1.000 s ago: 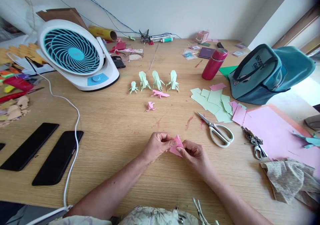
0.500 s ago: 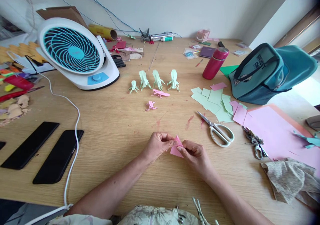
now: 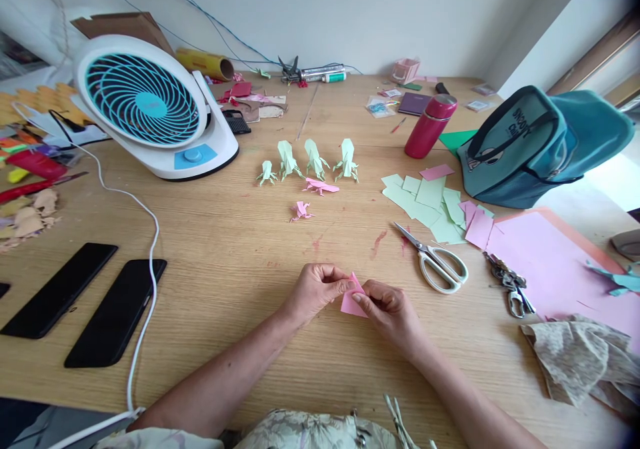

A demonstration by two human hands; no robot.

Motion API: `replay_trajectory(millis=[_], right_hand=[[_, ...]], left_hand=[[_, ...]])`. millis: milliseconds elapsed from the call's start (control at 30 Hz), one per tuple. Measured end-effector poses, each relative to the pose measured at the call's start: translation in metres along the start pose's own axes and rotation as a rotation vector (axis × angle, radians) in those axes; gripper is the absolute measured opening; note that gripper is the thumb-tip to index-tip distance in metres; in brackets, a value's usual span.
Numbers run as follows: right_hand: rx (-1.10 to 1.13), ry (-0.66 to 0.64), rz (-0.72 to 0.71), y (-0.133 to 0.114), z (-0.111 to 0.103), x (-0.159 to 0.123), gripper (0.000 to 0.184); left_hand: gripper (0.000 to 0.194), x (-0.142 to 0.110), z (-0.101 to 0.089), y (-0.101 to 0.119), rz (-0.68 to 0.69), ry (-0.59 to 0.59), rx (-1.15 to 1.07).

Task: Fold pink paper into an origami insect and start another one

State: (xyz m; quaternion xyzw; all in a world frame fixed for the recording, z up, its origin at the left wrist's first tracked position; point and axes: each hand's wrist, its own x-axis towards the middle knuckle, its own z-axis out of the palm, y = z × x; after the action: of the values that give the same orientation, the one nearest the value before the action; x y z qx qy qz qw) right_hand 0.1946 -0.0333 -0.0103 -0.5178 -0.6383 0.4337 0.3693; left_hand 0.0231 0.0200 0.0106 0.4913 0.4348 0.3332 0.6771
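Between my two hands is a small folded piece of pink paper (image 3: 353,306), its pointed tip upward and its wider end toward me. My left hand (image 3: 320,290) pinches it from the left with thumb and fingers. From the right, my right hand (image 3: 389,306) grips the same paper, thumb on top. Part of the paper is hidden under the fingers. Beyond the hands lie a small pink origami figure (image 3: 302,211) and a longer pink one (image 3: 321,186). Several pale green origami insects (image 3: 315,159) stand in a row behind these. White-handled scissors (image 3: 440,266) rest to the right.
Green paper pieces (image 3: 431,193), keys (image 3: 507,282), a pink sheet (image 3: 555,256) and a crumpled cloth (image 3: 583,359) lie to the right. A red bottle (image 3: 431,126) and teal bag (image 3: 530,149) stand farther back. At left are a fan (image 3: 150,106), its white cable (image 3: 155,236) and two black phones (image 3: 117,312).
The paper's tip has tilted very slightly between my fingers. Both hands keep their grip in nearly the same place, and the things on the table have not moved.
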Motion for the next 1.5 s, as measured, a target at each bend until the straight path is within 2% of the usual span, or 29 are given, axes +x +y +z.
replay_trajectory(millis=[467,1100,1500], right_hand=[[-0.028,-0.02,-0.022,-0.0051,-0.0012,0.0006,0.043],[-0.086,-0.015,-0.067,-0.0062,0.0002,0.0001,0.047],[-0.046,-0.015,-0.052,-0.0088,0.0011,0.0004,0.046]], left_hand=[[0.036,-0.0015,-0.0014,0.0021,-0.01,0.034,-0.017],[0.042,0.001,-0.0017,-0.0044,-0.103,0.059,-0.119],[0.046,-0.0008,-0.0014,-0.0052,-0.036,0.014,-0.106]])
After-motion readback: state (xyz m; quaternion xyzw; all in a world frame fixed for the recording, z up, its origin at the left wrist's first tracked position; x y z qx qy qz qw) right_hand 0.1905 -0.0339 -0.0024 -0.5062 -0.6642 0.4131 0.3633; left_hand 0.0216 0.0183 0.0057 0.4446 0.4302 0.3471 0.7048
